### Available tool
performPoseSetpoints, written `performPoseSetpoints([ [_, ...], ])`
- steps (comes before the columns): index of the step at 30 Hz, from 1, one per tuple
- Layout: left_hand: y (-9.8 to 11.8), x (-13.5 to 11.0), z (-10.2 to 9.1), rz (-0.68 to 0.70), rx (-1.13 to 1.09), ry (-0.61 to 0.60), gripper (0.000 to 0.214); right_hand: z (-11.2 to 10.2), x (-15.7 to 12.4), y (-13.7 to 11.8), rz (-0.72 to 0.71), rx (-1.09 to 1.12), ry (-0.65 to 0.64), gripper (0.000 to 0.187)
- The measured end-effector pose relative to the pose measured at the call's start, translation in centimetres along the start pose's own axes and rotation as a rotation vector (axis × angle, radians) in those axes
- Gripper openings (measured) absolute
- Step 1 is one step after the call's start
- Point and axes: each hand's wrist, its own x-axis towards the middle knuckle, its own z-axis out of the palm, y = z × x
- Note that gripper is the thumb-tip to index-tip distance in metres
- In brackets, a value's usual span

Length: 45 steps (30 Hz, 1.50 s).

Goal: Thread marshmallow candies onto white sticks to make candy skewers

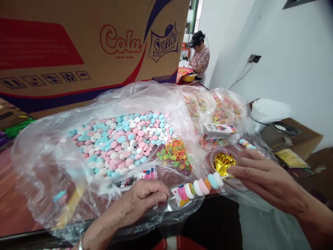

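My left hand [140, 201] is closed, pinching the near end of a candy skewer [200, 187] strung with pink, white, orange and blue discs and a small printed card. My right hand [262, 177] pinches the skewer's far end, beside a gold foil piece [224, 163] lying in a small clear cup. Right behind my left hand lies a big clear plastic bag [52, 152] full of pink, blue and white candy discs [125, 142], with a patch of small coloured rings [175, 155] at its right side.
A large cardboard box [78, 45] printed Cola and Sprite stands behind the bag. More bags of coloured rings [215, 107], a stack of cards [220, 130], white sticks in a metal tin [270, 111] and yellow packets [291, 158] lie right. Another person [199, 57] sits far back.
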Motion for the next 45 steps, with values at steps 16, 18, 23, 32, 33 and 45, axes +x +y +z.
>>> performPoseSetpoints([
  [16, 0.0, 0.2, -0.3, -0.062, 0.045, -0.076, 0.028, 2.4, 2.0, -0.4, -0.052, 0.146, -0.08, 0.017],
  [18, 0.4, 0.2, -0.1, -0.136, 0.005, -0.12, 0.02, 2.7, 2.3, -0.4, -0.064, 0.148, -0.08, 0.017],
  [23, 0.8, 0.1, 0.8, -0.286, -0.189, -0.203, 0.017, 2.8, 2.9, -0.4, -0.076, 0.176, -0.08, 0.016],
  [32, 0.8, 0.6, 4.2, -0.34, -0.492, -0.059, 0.025, 5.1, 3.8, -1.1, -0.142, 0.19, -0.162, 0.017],
  [33, 0.6, 0.5, 4.5, -0.343, -0.499, -0.041, 0.026, 5.2, 3.9, -1.0, -0.148, 0.183, -0.156, 0.017],
  [45, -0.9, 0.3, 6.7, -0.251, -0.674, 0.086, 0.032, 6.8, 5.9, -2.5, -0.272, 0.2, -0.353, 0.027],
])
